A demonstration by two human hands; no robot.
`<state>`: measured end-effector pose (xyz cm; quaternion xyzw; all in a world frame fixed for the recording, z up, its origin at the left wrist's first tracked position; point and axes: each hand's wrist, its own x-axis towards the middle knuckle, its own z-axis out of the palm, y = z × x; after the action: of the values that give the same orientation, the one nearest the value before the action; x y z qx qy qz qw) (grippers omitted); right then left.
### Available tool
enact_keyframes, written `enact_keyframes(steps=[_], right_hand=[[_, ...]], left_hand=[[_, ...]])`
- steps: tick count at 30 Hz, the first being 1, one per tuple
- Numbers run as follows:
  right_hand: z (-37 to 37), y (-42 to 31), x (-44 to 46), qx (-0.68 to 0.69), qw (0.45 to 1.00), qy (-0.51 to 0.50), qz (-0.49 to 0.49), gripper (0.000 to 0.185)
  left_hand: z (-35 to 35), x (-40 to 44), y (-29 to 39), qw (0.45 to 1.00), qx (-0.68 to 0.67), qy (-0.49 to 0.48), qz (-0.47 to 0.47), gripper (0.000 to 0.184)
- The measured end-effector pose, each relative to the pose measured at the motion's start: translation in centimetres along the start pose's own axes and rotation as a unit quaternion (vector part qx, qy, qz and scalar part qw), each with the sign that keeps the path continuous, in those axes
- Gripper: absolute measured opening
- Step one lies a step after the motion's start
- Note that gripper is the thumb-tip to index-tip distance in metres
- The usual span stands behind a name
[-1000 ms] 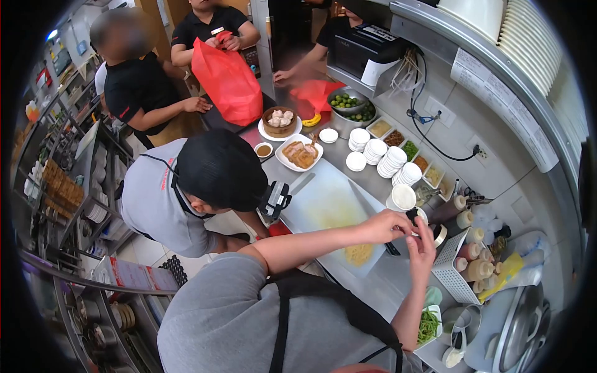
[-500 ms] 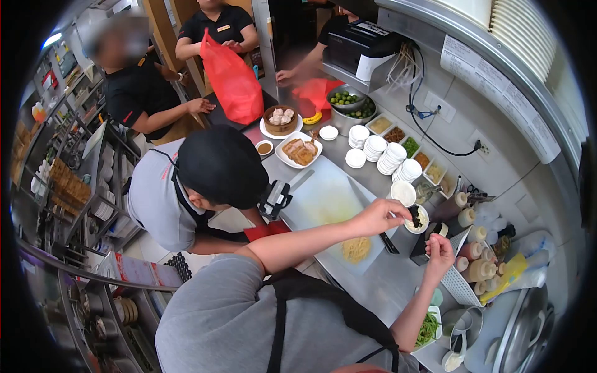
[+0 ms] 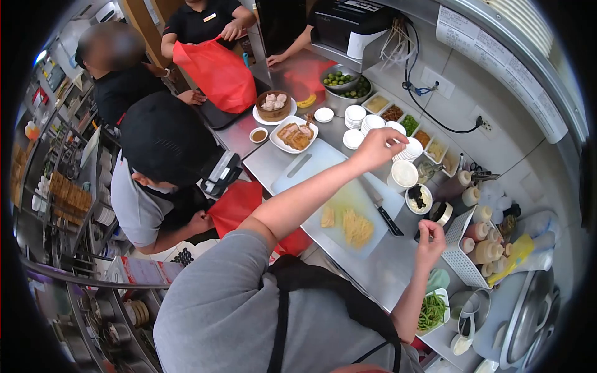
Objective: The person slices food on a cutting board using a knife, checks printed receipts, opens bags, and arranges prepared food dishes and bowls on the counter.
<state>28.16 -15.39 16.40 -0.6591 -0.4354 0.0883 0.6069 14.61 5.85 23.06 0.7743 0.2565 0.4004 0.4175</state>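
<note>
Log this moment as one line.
left hand: raised near small stacked white dishes, hold unclear | right hand: fingers bunched, hold unclear | black-handled metal knife: beside shredded pale-yellow food on pale rectangular cutting board

Left hand (image 3: 377, 148) away from the bowl of dark pieces (image 3: 418, 199), now at the white saucer stacks (image 3: 355, 116).
The hands, together at the right of the frame at first, are now well apart, the right hand (image 3: 430, 244) lower. The small pile of yellow strips (image 3: 328, 216), hidden by the forearm before, now shows beside the larger pile, and the knife's blade (image 3: 372, 192) comes into view. At left, the co-worker's black cap (image 3: 165, 138) shifts toward the upper left, and more of the lower red bag (image 3: 236, 208) shows at their hand (image 3: 200, 222).
</note>
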Motion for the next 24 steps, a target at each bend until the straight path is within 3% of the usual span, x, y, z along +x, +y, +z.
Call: enact_keyframes(steps=[9, 13, 24], right_hand=[[2.4, -0.7, -0.6, -0.103, 0.994, -0.024, 0.000, 0.010], [4.2, -2.7, -0.1, -0.096, 0.995, -0.003, -0.012, 0.009], [7.3, -1.7, 0.7, -0.086, 0.994, -0.065, 0.012, 0.008]], left_hand=[[-3.8, 2.1, -3.1, 1.000, -0.011, 0.014, -0.018, 0.016], [-5.3, 2.4, -3.9, 0.999, -0.012, 0.009, -0.030, 0.016], [-9.9, 2.4, -4.8, 0.998, 0.017, 0.048, -0.028, 0.017]])
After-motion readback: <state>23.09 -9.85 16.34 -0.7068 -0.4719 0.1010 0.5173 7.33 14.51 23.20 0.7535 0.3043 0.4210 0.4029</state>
